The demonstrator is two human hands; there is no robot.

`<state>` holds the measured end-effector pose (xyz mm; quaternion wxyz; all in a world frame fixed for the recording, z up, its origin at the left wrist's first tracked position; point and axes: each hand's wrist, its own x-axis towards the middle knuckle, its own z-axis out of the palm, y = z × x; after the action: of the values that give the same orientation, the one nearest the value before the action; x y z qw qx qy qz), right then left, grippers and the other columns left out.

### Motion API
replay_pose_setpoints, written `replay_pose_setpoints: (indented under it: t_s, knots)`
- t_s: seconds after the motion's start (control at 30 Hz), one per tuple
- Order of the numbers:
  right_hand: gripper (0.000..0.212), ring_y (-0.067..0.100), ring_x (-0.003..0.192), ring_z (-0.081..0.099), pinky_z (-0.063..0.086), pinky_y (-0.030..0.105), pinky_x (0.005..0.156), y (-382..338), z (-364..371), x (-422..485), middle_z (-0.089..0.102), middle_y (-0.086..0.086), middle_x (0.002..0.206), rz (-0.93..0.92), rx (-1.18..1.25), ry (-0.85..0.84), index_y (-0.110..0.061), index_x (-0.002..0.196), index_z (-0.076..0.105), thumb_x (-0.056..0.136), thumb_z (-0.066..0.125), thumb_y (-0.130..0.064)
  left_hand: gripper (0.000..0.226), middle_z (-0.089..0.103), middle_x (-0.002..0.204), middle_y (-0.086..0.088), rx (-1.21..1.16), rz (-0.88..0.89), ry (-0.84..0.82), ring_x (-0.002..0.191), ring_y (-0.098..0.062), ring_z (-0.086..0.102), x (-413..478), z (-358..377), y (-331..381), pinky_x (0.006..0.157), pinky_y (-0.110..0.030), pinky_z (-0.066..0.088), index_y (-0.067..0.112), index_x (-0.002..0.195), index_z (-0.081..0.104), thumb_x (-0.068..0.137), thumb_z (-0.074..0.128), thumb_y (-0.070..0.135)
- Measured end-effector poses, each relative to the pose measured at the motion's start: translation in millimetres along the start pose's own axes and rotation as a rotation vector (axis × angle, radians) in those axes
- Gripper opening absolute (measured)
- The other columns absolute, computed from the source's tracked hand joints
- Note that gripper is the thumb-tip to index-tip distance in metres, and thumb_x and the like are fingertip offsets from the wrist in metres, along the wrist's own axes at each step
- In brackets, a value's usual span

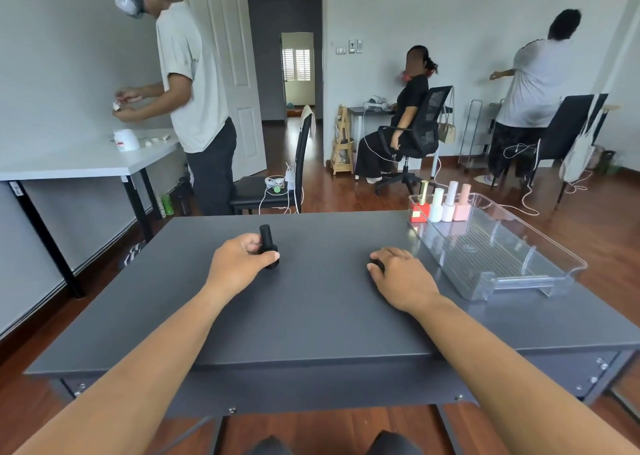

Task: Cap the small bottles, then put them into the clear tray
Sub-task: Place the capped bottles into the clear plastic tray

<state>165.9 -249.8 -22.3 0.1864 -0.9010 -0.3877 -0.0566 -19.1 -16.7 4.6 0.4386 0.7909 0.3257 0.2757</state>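
A small black bottle [267, 243] stands upright on the dark grey table [311, 316], its tall black cap on top. My left hand [239, 264] grips its base with thumb and fingers. My right hand [398, 274] lies palm down over a small black object [376, 265], mostly hidden under the fingers. A clear tray [519, 260] sits at the table's right side. Several capped bottles stand in the tray's far corner: a red one with a gold cap [420, 205], two white ones [436, 206] and a pink one [462, 205].
The table's far edge lies just beyond the bottle. A black chair [273, 177] with cables stands behind the table. A person stands at a white table [86, 163] on the left. Two more people are at desks in the back right.
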Motion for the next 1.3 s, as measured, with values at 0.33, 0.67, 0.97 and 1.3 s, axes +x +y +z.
replay_pose_setpoints:
  t_s: [0.33, 0.67, 0.97, 1.3]
  knots:
    - [0.047, 0.019, 0.147, 0.023, 0.021, 0.037, 0.115, 10.0, -7.0, -11.9, 0.03, -0.002, 0.159, -0.073, -0.053, -0.133, -0.028, 0.147, 0.038, 0.103, 0.03, -0.043, 0.023, 0.077, 0.092, 0.02, -0.038, 0.194, -0.21, 0.084, 0.006, 0.068, 1.9, 45.0, 79.5, 0.077, -0.022, 0.051, 0.038, 0.099, 0.075, 0.078, 0.08, 0.03]
    - [0.048, 0.021, 0.149, 0.015, 0.01, 0.037, 0.12, 18.7, -8.2, -17.8, 0.025, 0.002, 0.161, -0.107, -0.012, -0.13, -0.023, 0.149, 0.034, 0.105, 0.026, -0.039, 0.033, 0.076, 0.097, 0.0, 0.015, 0.328, -0.38, 0.09, -0.015, 0.074, 50.2, 153.8, 177.0, 0.064, -0.024, 0.06, 0.022, 0.101, 0.071, 0.072, 0.085, 0.02]
    - [0.048, 0.025, 0.149, 0.014, 0.008, 0.04, 0.121, 20.6, -7.3, -16.3, 0.023, 0.008, 0.161, -0.124, -0.023, -0.122, -0.018, 0.149, 0.034, 0.104, 0.026, -0.037, 0.02, 0.077, 0.092, -0.008, 0.287, 0.373, -0.479, 0.08, -0.017, 0.074, 104.7, 243.6, 212.0, 0.058, -0.026, 0.06, 0.01, 0.102, 0.074, 0.083, 0.079, 0.016]
    - [0.05, 0.026, 0.151, 0.008, 0.005, 0.041, 0.121, 19.1, -12.0, -18.2, 0.016, 0.01, 0.163, -0.129, -0.046, -0.161, -0.015, 0.151, 0.028, 0.106, 0.023, -0.035, 0.033, 0.049, 0.059, 0.006, 0.709, 0.43, -0.383, 0.058, -0.015, 0.048, 102.3, 263.7, 203.7, 0.051, -0.025, 0.031, 0.016, 0.064, 0.065, 0.068, 0.08, 0.044]
